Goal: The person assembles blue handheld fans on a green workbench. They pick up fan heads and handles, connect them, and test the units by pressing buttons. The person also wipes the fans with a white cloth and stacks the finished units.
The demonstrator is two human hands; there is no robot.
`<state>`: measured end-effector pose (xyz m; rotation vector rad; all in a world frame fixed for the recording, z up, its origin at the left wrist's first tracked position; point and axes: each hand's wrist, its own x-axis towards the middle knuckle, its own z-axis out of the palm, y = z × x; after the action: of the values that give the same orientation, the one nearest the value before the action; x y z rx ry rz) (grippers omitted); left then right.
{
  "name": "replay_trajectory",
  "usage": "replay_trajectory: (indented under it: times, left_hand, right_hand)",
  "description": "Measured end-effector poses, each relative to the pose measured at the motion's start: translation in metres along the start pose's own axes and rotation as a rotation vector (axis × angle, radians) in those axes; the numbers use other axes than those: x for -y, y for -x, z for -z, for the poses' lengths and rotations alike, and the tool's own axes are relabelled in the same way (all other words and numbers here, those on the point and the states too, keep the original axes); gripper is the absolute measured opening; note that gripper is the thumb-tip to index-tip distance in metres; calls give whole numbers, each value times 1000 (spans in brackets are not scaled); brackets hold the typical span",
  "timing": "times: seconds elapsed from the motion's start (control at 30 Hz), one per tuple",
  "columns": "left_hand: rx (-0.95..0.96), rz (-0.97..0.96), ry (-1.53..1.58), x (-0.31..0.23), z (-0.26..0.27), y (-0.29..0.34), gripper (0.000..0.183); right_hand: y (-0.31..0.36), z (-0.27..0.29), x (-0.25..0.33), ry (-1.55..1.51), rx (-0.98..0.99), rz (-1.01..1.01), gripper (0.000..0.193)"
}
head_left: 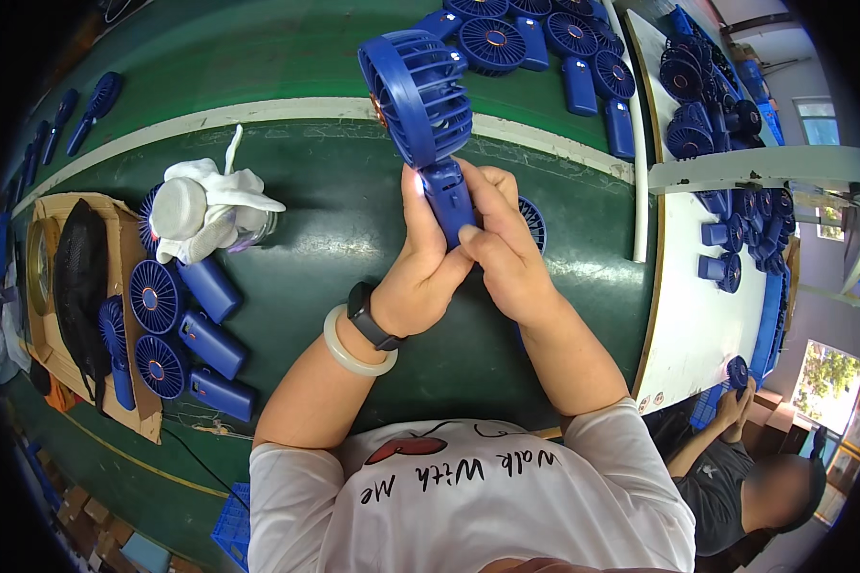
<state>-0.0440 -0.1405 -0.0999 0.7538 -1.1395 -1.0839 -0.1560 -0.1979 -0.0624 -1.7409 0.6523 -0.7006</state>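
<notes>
A blue handheld fan point(413, 100) is held up in front of me, its round caged head at the top and its back partly turned toward me. My left hand point(419, 272) is closed around the left side of the handle, and a small white light glows by its thumb. From the other side my right hand point(508, 250) grips the same handle, thumb pressed on its lower end. Behind my right hand another blue fan point(535, 224) lies on the green table point(325, 248), mostly hidden.
Several blue fans point(158, 297) lie at the left, beside white gloves point(205, 205) on a clear jar and a cardboard box point(141, 382) with a black pouch. More fans point(492, 43) rest on the far green belt. At right, a co-worker point(726, 477) handles a fan at a white table point(693, 353).
</notes>
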Motion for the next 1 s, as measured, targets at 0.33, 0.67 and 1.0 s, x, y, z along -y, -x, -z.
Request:
replay_trajectory:
  times: [0.33, 0.67, 1.0]
  left_hand:
    - [-28, 2, -24, 1, -1, 0, 83]
    - [-42, 77, 134, -8, -10, 0, 92]
    - [-8, 117, -567, -34, -35, 2, 85]
  right_hand:
    - [-1, -1, 1, -62, -25, -36, 50]
    - [-1, 23, 5, 84, -80, -107, 40]
    - [22, 29, 3, -598, -234, -221, 36]
